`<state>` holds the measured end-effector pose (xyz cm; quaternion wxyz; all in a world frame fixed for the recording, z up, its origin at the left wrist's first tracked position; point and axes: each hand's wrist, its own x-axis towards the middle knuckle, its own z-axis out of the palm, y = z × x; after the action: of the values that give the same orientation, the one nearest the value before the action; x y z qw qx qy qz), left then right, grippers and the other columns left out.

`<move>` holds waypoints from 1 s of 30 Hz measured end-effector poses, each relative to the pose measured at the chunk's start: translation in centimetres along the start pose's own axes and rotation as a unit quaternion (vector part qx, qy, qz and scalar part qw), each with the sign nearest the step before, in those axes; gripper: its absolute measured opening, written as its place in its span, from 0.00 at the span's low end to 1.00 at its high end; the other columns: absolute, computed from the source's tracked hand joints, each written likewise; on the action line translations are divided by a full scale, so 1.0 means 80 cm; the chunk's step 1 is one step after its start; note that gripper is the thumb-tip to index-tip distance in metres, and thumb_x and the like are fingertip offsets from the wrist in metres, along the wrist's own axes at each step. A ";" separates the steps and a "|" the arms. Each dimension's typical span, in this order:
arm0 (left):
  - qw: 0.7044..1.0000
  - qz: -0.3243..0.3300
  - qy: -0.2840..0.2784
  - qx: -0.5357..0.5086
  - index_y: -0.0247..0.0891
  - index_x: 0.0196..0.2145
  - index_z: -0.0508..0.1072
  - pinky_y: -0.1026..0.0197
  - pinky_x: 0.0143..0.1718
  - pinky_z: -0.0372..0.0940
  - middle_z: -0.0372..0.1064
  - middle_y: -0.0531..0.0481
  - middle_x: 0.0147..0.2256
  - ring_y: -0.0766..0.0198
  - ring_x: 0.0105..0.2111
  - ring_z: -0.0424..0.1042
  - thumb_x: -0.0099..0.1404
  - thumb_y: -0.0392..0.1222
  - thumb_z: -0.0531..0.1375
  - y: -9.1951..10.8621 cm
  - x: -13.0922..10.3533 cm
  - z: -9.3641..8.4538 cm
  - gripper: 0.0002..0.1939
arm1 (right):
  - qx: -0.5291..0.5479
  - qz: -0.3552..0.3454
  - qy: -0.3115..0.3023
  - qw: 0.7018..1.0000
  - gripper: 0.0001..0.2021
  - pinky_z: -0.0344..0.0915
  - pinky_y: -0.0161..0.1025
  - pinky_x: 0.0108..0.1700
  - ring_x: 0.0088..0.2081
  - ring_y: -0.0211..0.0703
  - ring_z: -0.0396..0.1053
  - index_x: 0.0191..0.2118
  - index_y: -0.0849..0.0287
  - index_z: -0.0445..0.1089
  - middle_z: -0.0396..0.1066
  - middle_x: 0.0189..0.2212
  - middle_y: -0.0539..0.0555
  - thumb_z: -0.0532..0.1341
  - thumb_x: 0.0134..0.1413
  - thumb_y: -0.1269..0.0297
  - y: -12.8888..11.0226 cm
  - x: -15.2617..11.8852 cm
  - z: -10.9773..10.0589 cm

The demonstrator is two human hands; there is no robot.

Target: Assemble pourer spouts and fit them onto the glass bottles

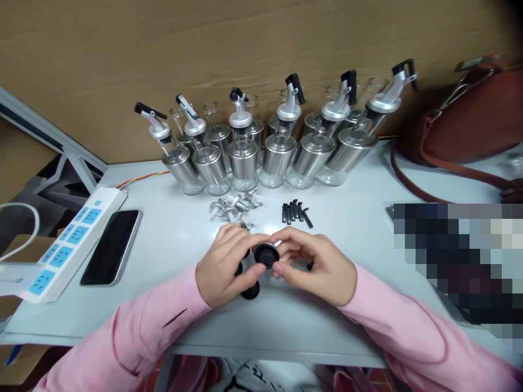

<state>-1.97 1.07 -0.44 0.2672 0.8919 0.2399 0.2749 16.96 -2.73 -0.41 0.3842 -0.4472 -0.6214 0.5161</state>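
Observation:
Between my two hands is a bottle pourer top [267, 255], its black ribbed stopper turned toward me and a thin silver rim showing around it. The fingers and thumb of my left hand [231, 265] close on its left side. My right hand [316, 264] pinches it from the right. Black stoppers [250, 291] lie on the table under my left hand, partly hidden by it. Just beyond my hands sit a heap of silver pourer spouts [235, 207] and several small black levers [295, 211].
A row of steel-sleeved glass bottles [244, 163] with pourers stands at the back, more bottles behind. On the left lie a phone [112, 247] and a white power strip [77, 239]. A brown leather bag [474, 120] rests at right, near a pixelated area.

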 end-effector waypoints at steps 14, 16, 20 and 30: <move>0.996 -0.055 -0.027 0.064 0.36 0.29 0.60 0.51 0.42 0.53 0.59 0.50 0.27 0.60 0.31 0.58 0.60 0.45 0.46 0.008 0.005 -0.002 0.10 | 0.012 -0.006 -0.015 1.000 0.13 0.66 0.33 0.31 0.25 0.34 0.65 0.38 0.59 0.61 0.70 0.26 0.50 0.58 0.42 0.72 -0.003 0.001 0.003; 0.996 -0.058 -0.030 0.068 0.36 0.30 0.61 0.50 0.43 0.52 0.60 0.50 0.27 0.60 0.31 0.59 0.59 0.45 0.47 0.008 0.005 -0.001 0.10 | 0.007 -0.007 -0.013 1.000 0.14 0.65 0.32 0.30 0.25 0.33 0.64 0.39 0.59 0.60 0.70 0.26 0.50 0.58 0.41 0.73 -0.005 0.001 0.005; 0.996 -0.044 -0.029 0.073 0.36 0.29 0.61 0.50 0.43 0.52 0.59 0.50 0.27 0.60 0.31 0.59 0.57 0.43 0.48 0.009 0.007 0.000 0.08 | -0.005 0.010 -0.009 1.000 0.15 0.63 0.30 0.27 0.24 0.32 0.62 0.38 0.58 0.59 0.68 0.25 0.48 0.57 0.40 0.74 -0.011 0.000 0.007; 0.995 -0.042 -0.039 0.086 0.36 0.24 0.60 0.50 0.43 0.52 0.58 0.51 0.24 0.61 0.30 0.58 0.54 0.42 0.50 0.009 0.008 0.001 0.07 | -0.030 0.050 -0.030 0.998 0.13 0.52 0.29 0.20 0.19 0.30 0.57 0.36 0.58 0.59 0.64 0.20 0.45 0.55 0.38 0.73 -0.006 -0.002 0.013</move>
<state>-1.28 0.86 0.19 0.2104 0.9107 0.2890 0.2069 15.96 -3.21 -0.09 0.3254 -0.4733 -0.6245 0.5293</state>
